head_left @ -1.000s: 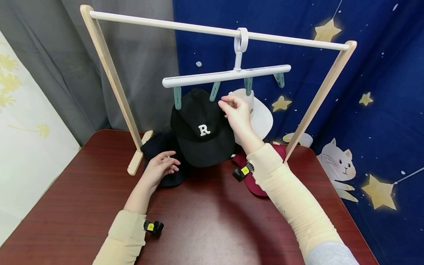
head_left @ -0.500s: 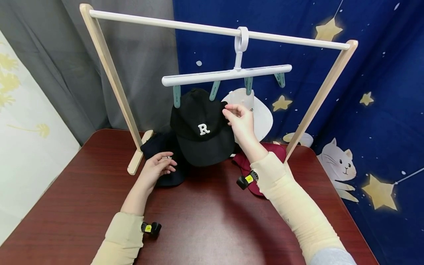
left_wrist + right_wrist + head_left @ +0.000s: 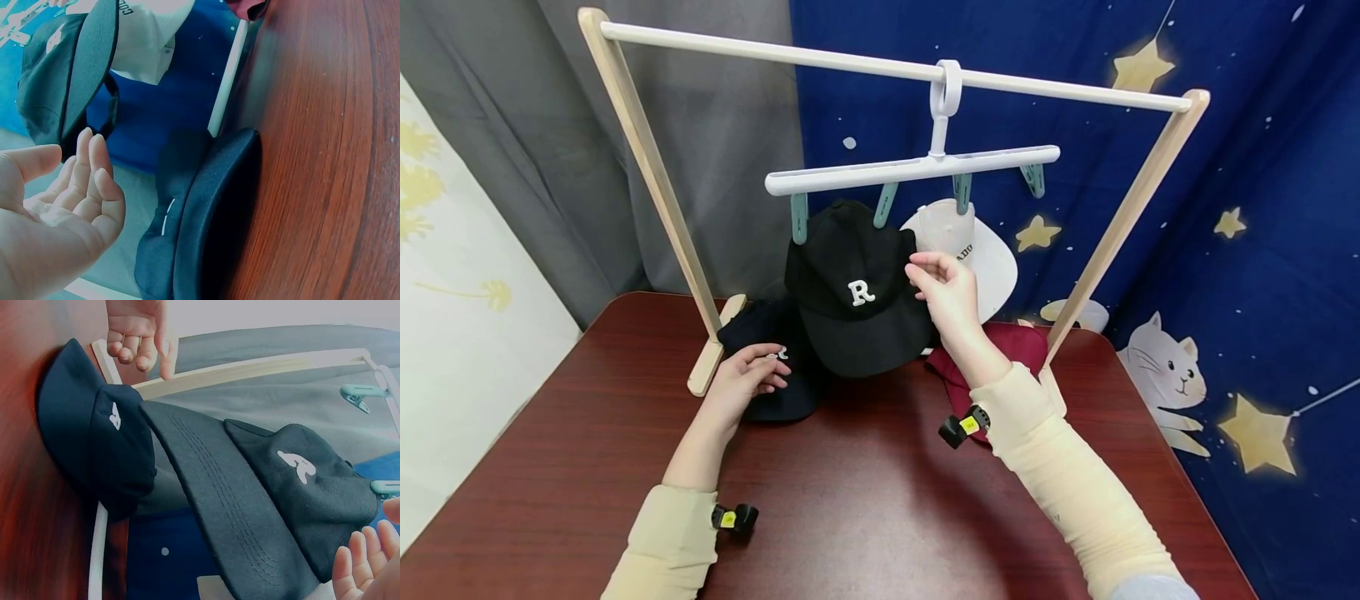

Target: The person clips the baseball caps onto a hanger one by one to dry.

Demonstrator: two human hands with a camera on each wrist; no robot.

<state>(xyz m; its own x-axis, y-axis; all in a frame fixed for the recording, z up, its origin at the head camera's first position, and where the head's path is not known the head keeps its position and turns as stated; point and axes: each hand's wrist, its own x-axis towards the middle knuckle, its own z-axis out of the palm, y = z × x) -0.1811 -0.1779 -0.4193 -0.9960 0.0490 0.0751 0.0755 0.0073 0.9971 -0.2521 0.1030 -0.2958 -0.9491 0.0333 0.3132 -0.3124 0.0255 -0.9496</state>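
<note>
A black cap [image 3: 857,317] with a white letter R hangs from a teal clip [image 3: 886,205], second from the left on the white hanger [image 3: 842,177]. Behind it to the right, a white cap [image 3: 996,267] hangs at the third clip [image 3: 962,193]. My right hand [image 3: 953,302] is beside the black cap's right side, in front of the white cap, fingers loosely bent around nothing. Lower left, my left hand [image 3: 737,387] hovers before a dark navy cap [image 3: 786,404] on the table, palm up and fingers relaxed in the left wrist view [image 3: 69,212].
A wooden rack [image 3: 658,175] with a white rod [image 3: 775,54] carries the hanger. Its outer clips, left [image 3: 799,218] and right [image 3: 1033,179], hold nothing. A maroon cap [image 3: 1018,342] lies near the rack's right foot on the brown table [image 3: 850,500].
My right hand has come down from beside the second clip to the black cap's side. My left hand has drifted slightly left. The caps hang almost unmoved.
</note>
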